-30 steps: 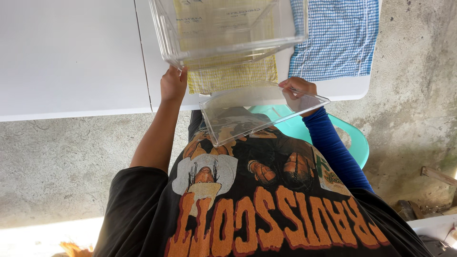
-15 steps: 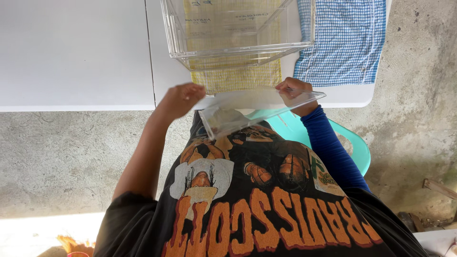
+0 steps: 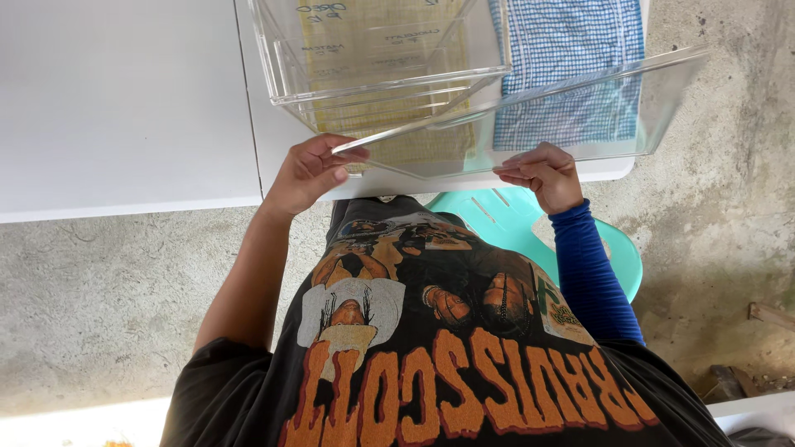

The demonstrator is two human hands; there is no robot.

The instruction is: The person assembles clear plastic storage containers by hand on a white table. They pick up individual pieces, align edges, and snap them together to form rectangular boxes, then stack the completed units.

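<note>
Hands are gripping a clear plastic tray (image 3: 571, 116) by its near edge: the left hand (image 3: 310, 170) is pinching one corner, the right hand (image 3: 542, 174) the other, and the tray is tilting beyond the fingers. Keeping both grips level seems wise, since it looks slippery. Just past the left hand a clear plastic bin (image 3: 381, 50) is sitting on the white table (image 3: 124, 99), apparently empty, with yellow paper (image 3: 397, 145) and a blue checked cloth (image 3: 571, 50) showing through.

Single head-worn view — looking steeply down, close over white table (image 3: 124, 108)

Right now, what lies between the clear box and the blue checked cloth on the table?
In the head view, the clear lid held by both hands crosses between the clear box and the blue checked cloth.
</note>
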